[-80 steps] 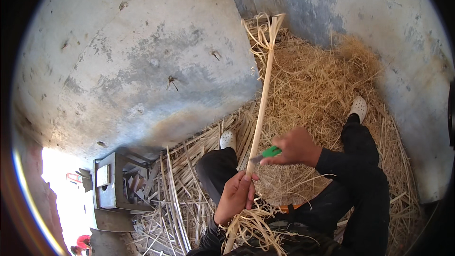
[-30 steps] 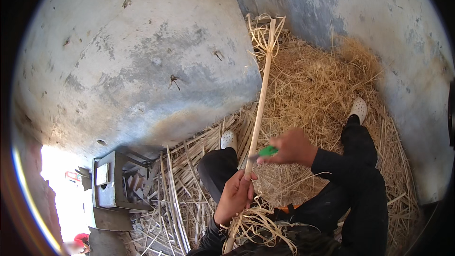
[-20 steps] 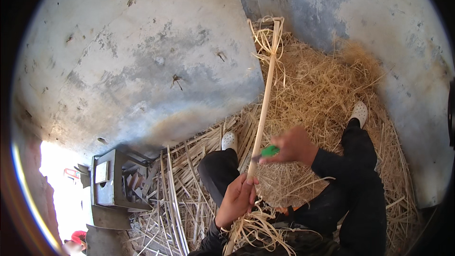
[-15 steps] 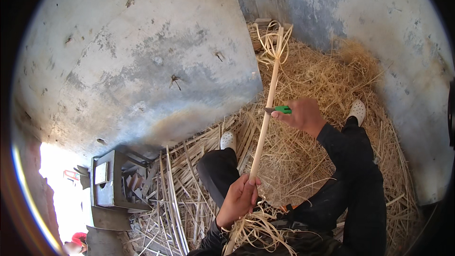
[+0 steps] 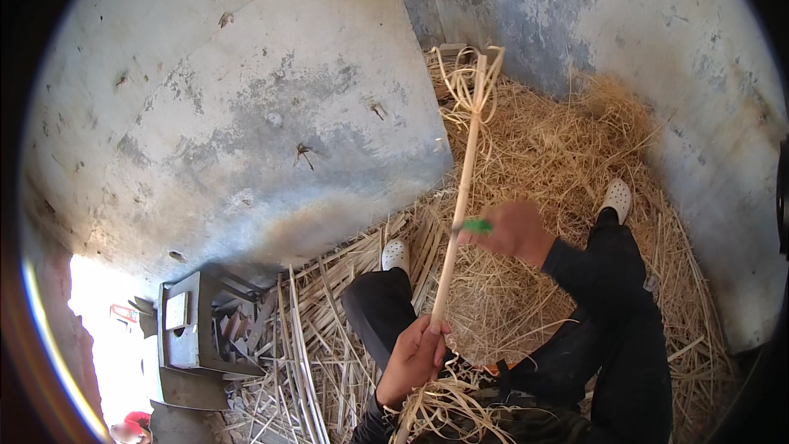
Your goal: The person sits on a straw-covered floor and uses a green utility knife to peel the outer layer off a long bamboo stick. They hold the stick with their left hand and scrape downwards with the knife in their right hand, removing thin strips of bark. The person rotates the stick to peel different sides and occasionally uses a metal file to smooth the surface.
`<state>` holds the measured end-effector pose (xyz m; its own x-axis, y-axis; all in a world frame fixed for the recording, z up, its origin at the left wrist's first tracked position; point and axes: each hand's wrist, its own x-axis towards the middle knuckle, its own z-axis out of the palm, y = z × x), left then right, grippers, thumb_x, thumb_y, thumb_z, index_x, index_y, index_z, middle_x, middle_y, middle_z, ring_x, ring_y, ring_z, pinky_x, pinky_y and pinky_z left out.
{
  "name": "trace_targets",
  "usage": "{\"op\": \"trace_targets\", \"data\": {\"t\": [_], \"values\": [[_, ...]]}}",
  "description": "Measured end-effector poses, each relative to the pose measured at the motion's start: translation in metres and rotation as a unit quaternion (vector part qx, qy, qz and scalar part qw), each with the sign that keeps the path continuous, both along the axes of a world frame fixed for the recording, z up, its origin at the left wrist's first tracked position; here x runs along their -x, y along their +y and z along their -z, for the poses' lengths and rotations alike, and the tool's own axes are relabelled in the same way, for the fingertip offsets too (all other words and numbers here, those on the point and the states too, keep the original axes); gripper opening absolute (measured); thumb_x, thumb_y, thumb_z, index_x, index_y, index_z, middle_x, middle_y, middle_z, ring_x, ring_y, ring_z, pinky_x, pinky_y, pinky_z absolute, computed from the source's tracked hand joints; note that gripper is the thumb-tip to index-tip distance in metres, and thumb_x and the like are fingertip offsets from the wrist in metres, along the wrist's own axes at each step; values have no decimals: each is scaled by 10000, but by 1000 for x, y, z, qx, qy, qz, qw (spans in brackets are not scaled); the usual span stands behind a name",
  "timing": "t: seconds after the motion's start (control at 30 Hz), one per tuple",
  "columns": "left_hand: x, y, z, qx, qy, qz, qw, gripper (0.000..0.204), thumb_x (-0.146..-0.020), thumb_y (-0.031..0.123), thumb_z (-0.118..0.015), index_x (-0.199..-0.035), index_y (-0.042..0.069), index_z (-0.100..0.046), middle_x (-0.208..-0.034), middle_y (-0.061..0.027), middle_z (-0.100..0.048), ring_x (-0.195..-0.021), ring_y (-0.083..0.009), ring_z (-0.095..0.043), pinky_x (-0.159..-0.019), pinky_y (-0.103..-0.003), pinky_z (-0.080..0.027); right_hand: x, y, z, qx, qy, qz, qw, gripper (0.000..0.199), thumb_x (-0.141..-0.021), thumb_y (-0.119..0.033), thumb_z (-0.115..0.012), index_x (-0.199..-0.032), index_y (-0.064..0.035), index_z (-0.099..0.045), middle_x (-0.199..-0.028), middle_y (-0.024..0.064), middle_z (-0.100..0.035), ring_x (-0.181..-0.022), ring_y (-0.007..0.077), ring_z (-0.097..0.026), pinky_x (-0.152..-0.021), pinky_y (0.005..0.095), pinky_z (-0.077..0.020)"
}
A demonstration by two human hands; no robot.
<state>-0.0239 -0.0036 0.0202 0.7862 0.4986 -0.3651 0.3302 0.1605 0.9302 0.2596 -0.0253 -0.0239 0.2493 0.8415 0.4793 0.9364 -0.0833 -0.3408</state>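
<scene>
My left hand (image 5: 416,355) grips the lower part of a long pale cane stalk (image 5: 460,189) that points up and away from me. Thin peeled strips curl off its far tip near the wall. Pressed against the middle of the stalk is a green-handled knife (image 5: 477,226), held in my right hand (image 5: 516,230). More shaved strips (image 5: 448,411) bunch below my left hand. My legs in black trousers and my white shoes (image 5: 395,255) rest on the straw.
Straw and shavings (image 5: 559,140) cover the ground between grey plastered walls (image 5: 246,115). Split cane strips (image 5: 296,345) lie at my left. A grey metal box-like object (image 5: 185,329) stands at the lower left near a bright opening.
My right hand slid the knife up the stalk, then came back down to its middle. The left hand kept its grip on the lower end.
</scene>
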Motion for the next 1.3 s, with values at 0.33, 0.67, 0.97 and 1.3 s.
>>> {"op": "trace_targets", "data": {"t": [0.33,0.67,0.97,1.3], "values": [[11,-27,1,1,-6,48,999,236,-1043,251,-375,-1025,47,-492,-581,41,-420,-420,-38,-366,-394,-192,-307,-122,15,13,21,92,178,979,799,-808,-822,-387,-497,-92,-482,-411,-22,-312,-329,136,-310,-347,331,-261],[10,5,13,-9,-33,-25,999,280,-1046,247,-364,-1117,24,-518,-585,39,-425,-399,-41,-375,-394,-185,-333,12,-3,17,7,19,-33,999,787,-811,-795,-424,-518,-81,-580,-420,35,-427,-357,192,-425,-359,367,-317],[4,1,1,44,-39,0,998,260,-1050,242,-343,-1101,34,-489,-578,38,-404,-400,-40,-366,-385,-184,-318,-21,1,2,26,48,52,997,720,-760,-793,-514,-493,-124,-538,-375,28,-370,-320,196,-404,-360,362,-338],[6,-5,-1,70,-16,3,997,257,-1048,265,-355,-1079,46,-484,-576,43,-392,-402,-42,-340,-382,-187,-294,-47,9,3,66,-18,89,994,746,-793,-797,-457,-561,-112,-644,-365,20,-381,-327,180,-426,-343,346,-318]]}}
